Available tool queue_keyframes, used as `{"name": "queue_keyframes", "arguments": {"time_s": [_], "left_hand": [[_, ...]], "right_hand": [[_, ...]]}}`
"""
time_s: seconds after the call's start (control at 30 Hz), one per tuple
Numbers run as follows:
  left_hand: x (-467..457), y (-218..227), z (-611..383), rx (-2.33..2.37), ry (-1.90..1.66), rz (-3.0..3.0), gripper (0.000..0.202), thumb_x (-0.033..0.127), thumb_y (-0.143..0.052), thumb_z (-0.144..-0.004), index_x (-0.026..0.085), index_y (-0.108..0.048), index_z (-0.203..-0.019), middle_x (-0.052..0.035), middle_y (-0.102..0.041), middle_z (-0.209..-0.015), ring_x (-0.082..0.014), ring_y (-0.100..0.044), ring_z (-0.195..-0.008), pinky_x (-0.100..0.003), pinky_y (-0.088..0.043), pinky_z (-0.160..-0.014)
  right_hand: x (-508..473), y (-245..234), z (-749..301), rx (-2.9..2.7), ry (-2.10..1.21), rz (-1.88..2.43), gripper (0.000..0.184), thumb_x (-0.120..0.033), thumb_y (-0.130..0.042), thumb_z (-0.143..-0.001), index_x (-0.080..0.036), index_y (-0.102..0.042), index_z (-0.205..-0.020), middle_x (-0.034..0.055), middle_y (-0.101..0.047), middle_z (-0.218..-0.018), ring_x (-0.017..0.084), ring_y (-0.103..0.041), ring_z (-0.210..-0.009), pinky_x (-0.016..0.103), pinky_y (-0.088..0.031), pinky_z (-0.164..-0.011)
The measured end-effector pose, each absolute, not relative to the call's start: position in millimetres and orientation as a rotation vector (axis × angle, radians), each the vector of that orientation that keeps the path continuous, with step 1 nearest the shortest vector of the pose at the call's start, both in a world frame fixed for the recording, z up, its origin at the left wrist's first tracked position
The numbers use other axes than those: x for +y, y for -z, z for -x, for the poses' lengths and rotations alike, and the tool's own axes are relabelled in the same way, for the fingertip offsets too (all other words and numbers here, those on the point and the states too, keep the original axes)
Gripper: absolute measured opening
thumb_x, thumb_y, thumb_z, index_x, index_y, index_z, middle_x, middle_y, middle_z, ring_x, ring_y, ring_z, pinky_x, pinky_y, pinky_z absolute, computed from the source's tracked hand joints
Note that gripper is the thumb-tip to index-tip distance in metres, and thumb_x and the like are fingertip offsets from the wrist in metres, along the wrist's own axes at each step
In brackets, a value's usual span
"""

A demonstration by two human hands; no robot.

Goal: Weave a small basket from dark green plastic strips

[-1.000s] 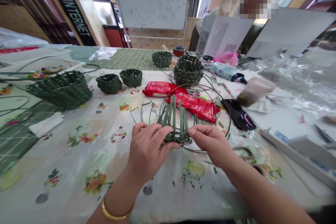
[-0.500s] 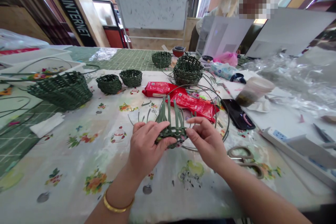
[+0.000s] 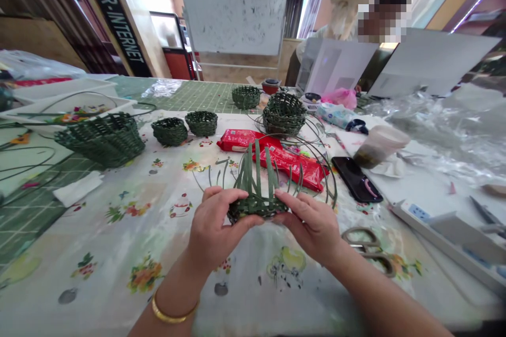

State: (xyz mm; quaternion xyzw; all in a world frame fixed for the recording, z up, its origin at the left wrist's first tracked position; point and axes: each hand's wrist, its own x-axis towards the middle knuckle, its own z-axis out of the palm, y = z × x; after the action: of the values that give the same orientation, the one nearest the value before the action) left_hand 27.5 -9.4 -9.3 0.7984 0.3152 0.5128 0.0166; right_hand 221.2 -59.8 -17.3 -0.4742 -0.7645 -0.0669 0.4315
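Between my hands is a small, partly woven green basket (image 3: pixel 258 209), its long flat strips standing up from the rim and thinner ones fanning out at the sides. My left hand (image 3: pixel 216 225) grips its left side, thumb along the near wall and fingers over the rim. On the right side my right hand (image 3: pixel 313 224) pinches the rim between thumb and fingers. Just beyond the basket lie red plastic packets (image 3: pixel 290 163), with loose thin green strands curving around them. A pair of scissors (image 3: pixel 369 247) rests right of my right forearm, partly hidden by it.
Finished-looking green baskets stand farther back: a large one (image 3: pixel 103 139), small ones (image 3: pixel 169 130) and a stacked-looking one (image 3: pixel 283 113). A phone (image 3: pixel 357 179), a plastic cup (image 3: pixel 379 146) and a power strip (image 3: pixel 435 231) lie on the right. A person sits behind a monitor (image 3: pixel 435 66).
My right hand has closed in on the basket's right side and now grips the rim with thumb and fingers. The basket has tilted slightly, and the camera view has shifted a little.
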Motion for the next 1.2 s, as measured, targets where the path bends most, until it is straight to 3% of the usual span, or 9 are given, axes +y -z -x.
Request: {"name": "queue_keyframes", "arguments": {"time_s": [0.37,0.47,0.57,0.73,0.97,1.2], "left_hand": [[-14,8,-32,0.990,-1.585,-2.438,0.032,0.037,-0.071,-0.068,0.017,-0.053,-0.085,0.0009,-0.062,-0.067,-0.0122,-0.058,-0.060,-0.028,-0.049,-0.064],[-11,12,-31,1.030,-1.594,-2.447,0.032,0.036,-0.071,-0.067,0.018,-0.053,-0.086,0.0002,-0.063,-0.069,-0.0131,-0.059,-0.062,-0.029,-0.049,-0.066],[-10,13,-31,0.986,-1.631,-2.487,0.031,0.034,-0.071,-0.068,0.018,-0.053,-0.087,0.0005,-0.064,-0.068,-0.0130,-0.059,-0.062,-0.029,-0.048,-0.067],[-14,10,-34,1.040,-1.522,-2.455,0.030,0.033,-0.072,-0.066,0.017,-0.054,-0.082,0.0013,-0.063,-0.066,-0.0122,-0.058,-0.059,-0.027,-0.047,-0.062],[-11,10,-35,1.060,-1.448,-2.435,0.025,0.032,-0.072,-0.066,0.017,-0.056,-0.078,0.0031,-0.062,-0.063,-0.0113,-0.058,-0.057,-0.026,-0.047,-0.063],[-4,13,-30,1.003,-1.555,-2.378,0.026,0.034,-0.072,-0.066,0.019,-0.055,-0.077,0.0026,-0.061,-0.062,-0.0117,-0.056,-0.056,-0.029,-0.049,-0.066]], "right_hand": [[-62,16,-218,-1.857,0.026,1.198,0.029,-0.022,-0.056,-0.083,-0.021,-0.061,-0.112,-0.0011,-0.046,-0.060,0.010,-0.044,-0.049,0.022,-0.035,-0.045],[-58,19,-222,-1.912,-0.015,1.235,0.035,-0.024,-0.056,-0.084,-0.023,-0.057,-0.118,-0.0019,-0.044,-0.061,0.010,-0.043,-0.050,0.022,-0.034,-0.047],[-56,19,-227,-1.987,-0.123,1.231,0.039,-0.023,-0.053,-0.086,-0.026,-0.052,-0.125,-0.0021,-0.043,-0.063,0.011,-0.043,-0.053,0.022,-0.034,-0.049],[-55,20,-228,-1.953,-0.334,1.157,0.035,-0.017,-0.049,-0.087,-0.028,-0.057,-0.119,-0.0015,-0.045,-0.066,0.010,-0.045,-0.056,0.021,-0.036,-0.051],[-52,35,-222,-1.883,-0.129,1.119,0.033,-0.015,-0.050,-0.084,-0.026,-0.062,-0.113,-0.0035,-0.038,-0.059,0.008,-0.039,-0.048,0.019,-0.031,-0.044],[-52,33,-217,-1.797,-0.176,1.118,0.026,-0.017,-0.052,-0.084,-0.024,-0.066,-0.104,-0.0012,-0.050,-0.061,0.009,-0.047,-0.051,0.021,-0.037,-0.048]]}}
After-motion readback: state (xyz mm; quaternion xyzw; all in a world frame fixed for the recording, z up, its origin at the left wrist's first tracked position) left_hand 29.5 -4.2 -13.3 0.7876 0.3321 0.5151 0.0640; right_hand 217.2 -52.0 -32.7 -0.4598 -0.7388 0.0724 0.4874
